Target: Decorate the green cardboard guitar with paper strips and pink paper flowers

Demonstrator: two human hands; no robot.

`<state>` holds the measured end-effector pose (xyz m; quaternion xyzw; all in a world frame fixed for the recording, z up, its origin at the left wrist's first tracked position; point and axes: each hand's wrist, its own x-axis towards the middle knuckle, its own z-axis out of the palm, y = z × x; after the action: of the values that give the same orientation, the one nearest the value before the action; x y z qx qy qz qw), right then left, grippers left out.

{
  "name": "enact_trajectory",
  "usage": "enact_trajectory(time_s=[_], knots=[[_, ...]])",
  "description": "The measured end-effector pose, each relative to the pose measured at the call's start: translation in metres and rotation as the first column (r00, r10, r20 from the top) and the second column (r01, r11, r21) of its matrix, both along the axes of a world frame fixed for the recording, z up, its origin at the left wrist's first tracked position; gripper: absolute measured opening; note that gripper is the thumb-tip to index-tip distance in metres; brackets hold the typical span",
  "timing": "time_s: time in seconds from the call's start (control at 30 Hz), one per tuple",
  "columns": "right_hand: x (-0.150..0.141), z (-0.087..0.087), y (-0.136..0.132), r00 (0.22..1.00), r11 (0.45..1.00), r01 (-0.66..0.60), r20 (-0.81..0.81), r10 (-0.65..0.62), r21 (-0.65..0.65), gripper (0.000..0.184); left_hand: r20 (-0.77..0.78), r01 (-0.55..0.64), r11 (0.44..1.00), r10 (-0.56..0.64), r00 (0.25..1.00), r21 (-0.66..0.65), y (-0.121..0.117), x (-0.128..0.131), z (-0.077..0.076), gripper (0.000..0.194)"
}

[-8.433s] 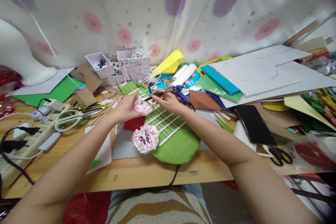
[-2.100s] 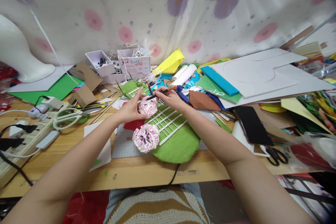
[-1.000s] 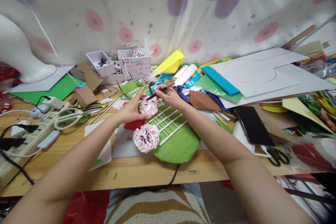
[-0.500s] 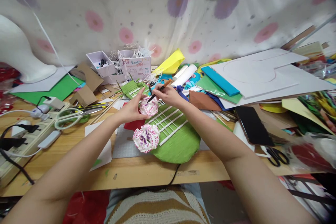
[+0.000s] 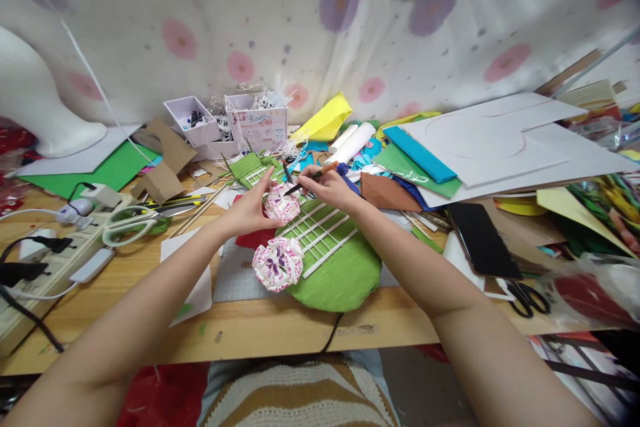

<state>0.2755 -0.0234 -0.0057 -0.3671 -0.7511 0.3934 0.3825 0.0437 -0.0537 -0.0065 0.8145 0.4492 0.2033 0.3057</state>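
My left hand (image 5: 250, 212) curves around the left side of a white paper flower (image 5: 281, 205) with pink-marked edges, thumb below and fingers above. In my right hand (image 5: 330, 190) is a marker pen (image 5: 326, 169) with a dark front and an orange-brown back end. Its tip points down-left at the flower's centre, and I cannot tell whether it touches. A second paper flower (image 5: 278, 264), with purple marks in its middle, lies just below. Both rest at the left edge of a green paper-covered piece (image 5: 335, 290) bearing a lattice of white strips (image 5: 327, 239).
Scissors (image 5: 129, 223) and a power strip (image 5: 75, 250) lie on the left. White boxes (image 5: 257, 127) hold cords at the back. To the right are a phone (image 5: 484, 240), black-handled scissors (image 5: 530, 298) and large white boards (image 5: 480, 133). A grey mat (image 5: 233, 280) lies under the green piece.
The marker pen has tilted lower, its back end swinging right, and my right hand has shifted slightly right. My left hand and the flowers have hardly moved.
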Motion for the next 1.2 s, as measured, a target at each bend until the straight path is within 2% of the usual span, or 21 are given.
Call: enact_trajectory(time_s=[0.53, 1.2], knots=[[-0.002, 0.007, -0.001, 0.999, 0.999, -0.049, -0.008, 0.049, 0.017, 0.038, -0.017, -0.004, 1.000, 0.004, 1.000, 0.002, -0.001, 0.001, 0.006, 0.122], [-0.005, 0.001, 0.006, 0.999, 0.999, -0.047, 0.010, 0.047, 0.009, 0.037, -0.030, 0.005, 0.999, -0.004, 1.000, 0.038, 0.000, 0.000, 0.003, 0.122]])
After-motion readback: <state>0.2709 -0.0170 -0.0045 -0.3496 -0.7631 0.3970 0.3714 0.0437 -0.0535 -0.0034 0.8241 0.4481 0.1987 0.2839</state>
